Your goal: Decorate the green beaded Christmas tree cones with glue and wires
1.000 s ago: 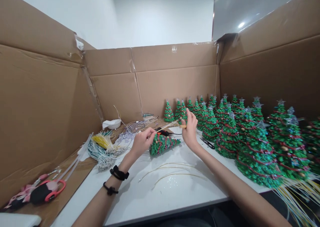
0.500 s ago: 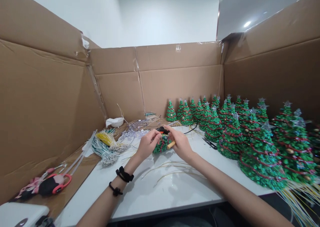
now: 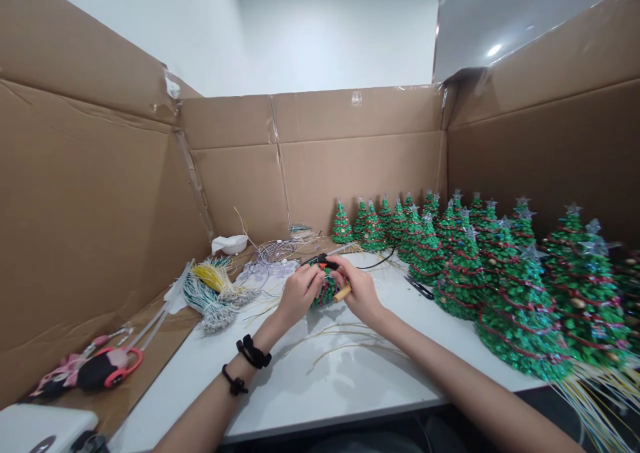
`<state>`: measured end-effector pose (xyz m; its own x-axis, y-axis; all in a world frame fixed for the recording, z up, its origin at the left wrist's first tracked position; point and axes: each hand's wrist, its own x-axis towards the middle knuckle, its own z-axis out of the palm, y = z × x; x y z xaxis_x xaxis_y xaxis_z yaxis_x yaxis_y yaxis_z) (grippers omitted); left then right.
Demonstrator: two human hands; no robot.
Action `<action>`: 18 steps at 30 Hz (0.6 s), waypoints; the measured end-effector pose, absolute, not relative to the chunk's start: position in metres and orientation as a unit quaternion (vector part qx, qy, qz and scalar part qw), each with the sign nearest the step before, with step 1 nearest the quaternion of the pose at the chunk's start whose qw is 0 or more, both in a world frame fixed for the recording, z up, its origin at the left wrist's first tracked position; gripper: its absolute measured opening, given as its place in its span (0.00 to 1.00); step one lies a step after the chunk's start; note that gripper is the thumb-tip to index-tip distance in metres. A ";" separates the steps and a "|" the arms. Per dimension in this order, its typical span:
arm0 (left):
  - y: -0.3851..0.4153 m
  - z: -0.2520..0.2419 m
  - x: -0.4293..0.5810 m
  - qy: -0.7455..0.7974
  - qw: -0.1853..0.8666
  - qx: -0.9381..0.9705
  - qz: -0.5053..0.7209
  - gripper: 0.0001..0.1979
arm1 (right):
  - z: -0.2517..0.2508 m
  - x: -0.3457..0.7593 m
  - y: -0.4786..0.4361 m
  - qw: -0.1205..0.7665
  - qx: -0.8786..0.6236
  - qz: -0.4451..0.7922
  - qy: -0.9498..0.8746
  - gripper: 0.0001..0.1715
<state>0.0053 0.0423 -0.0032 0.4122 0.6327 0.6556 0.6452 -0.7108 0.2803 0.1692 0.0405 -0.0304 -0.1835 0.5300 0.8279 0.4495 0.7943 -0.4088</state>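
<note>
Head view: the left hand (image 3: 301,290) and right hand (image 3: 359,292) are close together over the middle of the tabletop (image 3: 380,400). One green tree (image 3: 327,293) is between them, partly hidden by the fingers; its contact with each hand cannot be confirmed. Left grip: thumb and forefinger together at the tips; anything pinched there is too small to tell. Right grip: clamped on a tan stick (image 3: 343,294), one end projecting below the fingers towards the left hand. A black tool (image 3: 316,260) with an orange part is just beyond the fingertips, with a black cable (image 3: 379,264) to its right. Loose strands (image 3: 333,352) lie between the hands and the front edge. A wire bundle (image 3: 207,310) sits at the left edge. Black snips (image 3: 420,287) lie right of the right hand, beside the finished-looking trees (image 3: 463,273) standing upright along the right edge.
</note>
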 end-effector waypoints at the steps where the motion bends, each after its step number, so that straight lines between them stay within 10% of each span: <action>1: 0.042 -0.003 0.006 -0.377 -0.003 -0.840 -0.390 0.20 | -0.031 0.169 0.040 0.556 -0.317 0.032 -0.768 0.17; 10: 0.039 -0.005 0.008 -0.375 -0.175 -0.803 -0.429 0.22 | -0.030 0.167 0.038 0.557 -0.311 0.020 -0.770 0.13; 18: 0.041 -0.005 0.009 -0.411 -0.119 -0.801 -0.419 0.19 | -0.030 0.170 0.048 0.538 -0.303 0.102 -0.780 0.10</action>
<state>0.0088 0.0407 -0.0054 0.3103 0.7585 0.5731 0.5593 -0.6331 0.5351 0.1700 0.0477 -0.0297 -0.2371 0.5825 0.7775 0.3639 0.7953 -0.4849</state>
